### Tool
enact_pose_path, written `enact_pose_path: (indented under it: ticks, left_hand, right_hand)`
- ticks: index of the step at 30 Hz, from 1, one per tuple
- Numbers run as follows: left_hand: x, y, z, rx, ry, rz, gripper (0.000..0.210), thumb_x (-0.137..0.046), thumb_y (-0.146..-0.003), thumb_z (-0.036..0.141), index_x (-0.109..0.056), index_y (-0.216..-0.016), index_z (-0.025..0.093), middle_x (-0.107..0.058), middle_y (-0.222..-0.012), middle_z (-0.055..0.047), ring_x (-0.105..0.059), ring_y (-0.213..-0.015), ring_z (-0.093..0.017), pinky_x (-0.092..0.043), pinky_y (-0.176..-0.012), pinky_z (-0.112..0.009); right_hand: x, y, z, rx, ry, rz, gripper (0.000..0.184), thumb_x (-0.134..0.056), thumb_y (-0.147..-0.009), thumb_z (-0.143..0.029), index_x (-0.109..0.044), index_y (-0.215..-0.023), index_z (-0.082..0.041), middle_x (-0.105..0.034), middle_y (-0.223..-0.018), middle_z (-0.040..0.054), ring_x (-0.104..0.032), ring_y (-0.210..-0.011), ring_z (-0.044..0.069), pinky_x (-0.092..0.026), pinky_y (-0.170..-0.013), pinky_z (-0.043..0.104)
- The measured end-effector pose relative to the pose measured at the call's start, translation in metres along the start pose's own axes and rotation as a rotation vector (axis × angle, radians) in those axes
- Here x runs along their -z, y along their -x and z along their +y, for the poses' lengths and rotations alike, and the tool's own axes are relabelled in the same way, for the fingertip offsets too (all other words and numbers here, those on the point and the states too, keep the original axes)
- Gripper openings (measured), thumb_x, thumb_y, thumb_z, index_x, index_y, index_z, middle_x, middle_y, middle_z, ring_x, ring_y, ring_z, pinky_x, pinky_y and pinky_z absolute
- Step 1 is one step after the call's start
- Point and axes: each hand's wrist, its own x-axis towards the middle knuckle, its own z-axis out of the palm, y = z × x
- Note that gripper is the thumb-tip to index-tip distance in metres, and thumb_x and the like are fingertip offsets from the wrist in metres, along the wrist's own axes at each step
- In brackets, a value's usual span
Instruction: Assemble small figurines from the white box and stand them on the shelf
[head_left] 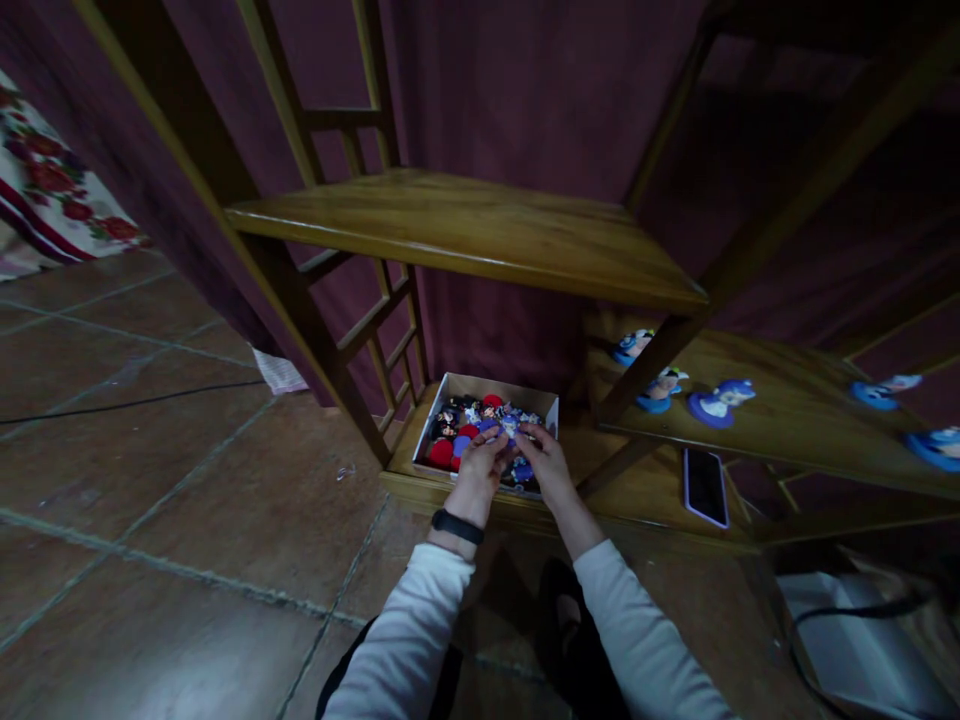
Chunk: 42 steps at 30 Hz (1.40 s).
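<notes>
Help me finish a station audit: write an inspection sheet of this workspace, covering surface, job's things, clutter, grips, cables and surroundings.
Surface: wooden lower shelf, with the box on it.
Job's things: box open, holding small figures and red discs; one held figure; at least five standing figures on the raised shelf at right.
Clutter: phone on the lower shelf.
Grips: left grip and right grip share the held figure, over the box.
Cables: thin black cable on the floor; dark cord or strap, lower right, unclear which.
Surroundings: purple curtain behind; floral cloth at left.

No writing, label, brand, number or sign can be read anywhere in the head view.
</notes>
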Motion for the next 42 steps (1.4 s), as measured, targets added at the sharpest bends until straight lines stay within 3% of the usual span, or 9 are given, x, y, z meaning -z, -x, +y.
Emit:
enact_pose_path:
  ticks: [3,7,11,16,22,34,38,42]
  left_hand:
    - [0.004,0.0,0.002,0.082,0.02,-0.032,0.019,-0.065,-0.067,-0.001,-0.057,-0.077,0.013,-0.064,-0.069,-0.004,-0.064,-0.063,-0.013,-0.055,-0.068,-0.03]
    - [0.008,-0.001,0.002,0.128,0.009,-0.041,0.017,-0.062,-0.069,-0.002,-0.058,-0.076,0.013,-0.064,-0.069,-0.004,-0.065,-0.064,-0.014,-0.055,-0.071,-0.032]
    - [0.008,-0.003,0.004,0.139,-0.034,-0.084,0.018,-0.064,-0.069,0.0,-0.062,-0.081,0.013,-0.066,-0.073,-0.005,-0.066,-0.067,-0.015,-0.055,-0.073,-0.032]
    - [0.003,-0.001,0.01,0.082,-0.05,-0.19,0.038,-0.064,-0.067,-0.001,-0.065,-0.1,0.018,-0.069,-0.084,-0.005,-0.066,-0.074,-0.013,-0.052,-0.078,-0.029]
    - [-0.004,0.004,0.016,0.057,-0.041,-0.271,0.042,-0.065,-0.066,-0.001,-0.065,-0.102,0.021,-0.069,-0.09,-0.003,-0.065,-0.078,-0.011,-0.051,-0.08,-0.026]
    - [-0.002,-0.002,0.0,0.063,-0.055,0.007,0.026,-0.067,-0.066,0.0,-0.063,-0.087,0.014,-0.066,-0.069,-0.003,-0.062,-0.058,-0.01,-0.053,-0.063,-0.022]
    - [-0.003,0.0,-0.002,0.039,-0.061,0.001,0.019,-0.065,-0.067,0.001,-0.061,-0.081,0.014,-0.064,-0.065,-0.002,-0.062,-0.057,-0.01,-0.054,-0.062,-0.023]
    - [-0.003,0.013,-0.002,-0.095,-0.121,-0.019,0.018,-0.067,-0.066,0.002,-0.059,-0.079,0.012,-0.064,-0.064,-0.002,-0.062,-0.056,-0.01,-0.054,-0.065,-0.025]
  right_hand:
    - [0.002,0.003,-0.005,-0.076,-0.157,0.002,0.036,-0.064,-0.065,-0.038,-0.065,-0.096,-0.02,-0.066,-0.097,0.0036,-0.061,-0.082,0.017,-0.048,-0.073,0.03]
    - [0.005,0.003,-0.01,-0.122,-0.172,0.0,0.036,-0.065,-0.063,-0.036,-0.066,-0.094,-0.02,-0.066,-0.101,0.005,-0.059,-0.091,0.02,-0.048,-0.077,0.032]
    - [0.006,0.0,-0.012,-0.051,-0.081,-0.023,0.034,-0.062,-0.065,-0.033,-0.064,-0.097,-0.021,-0.065,-0.103,0.0039,-0.058,-0.096,0.02,-0.047,-0.082,0.034]
    - [0.006,-0.001,-0.021,0.083,-0.099,-0.101,0.033,-0.061,-0.069,-0.032,-0.061,-0.102,-0.023,-0.064,-0.11,0.0034,-0.056,-0.104,0.02,-0.045,-0.087,0.034]
    - [0.009,0.002,-0.033,0.054,-0.198,-0.104,0.035,-0.063,-0.069,-0.031,-0.06,-0.104,-0.025,-0.065,-0.107,0.0033,-0.059,-0.1,0.02,-0.047,-0.086,0.035]
    - [0.0,-0.001,-0.005,-0.113,-0.372,-0.012,0.029,-0.07,-0.059,-0.03,-0.066,-0.086,-0.02,-0.068,-0.093,0.0051,-0.062,-0.086,0.02,-0.049,-0.075,0.033]
    - [0.0,-0.002,0.0,-0.12,-0.325,0.034,0.032,-0.07,-0.059,-0.035,-0.065,-0.087,-0.02,-0.068,-0.092,0.0037,-0.062,-0.084,0.019,-0.049,-0.073,0.031]
    - [0.008,0.009,-0.005,-0.037,-0.152,-0.008,0.039,-0.069,-0.061,-0.038,-0.065,-0.097,-0.022,-0.067,-0.097,0.0027,-0.061,-0.087,0.018,-0.048,-0.079,0.032]
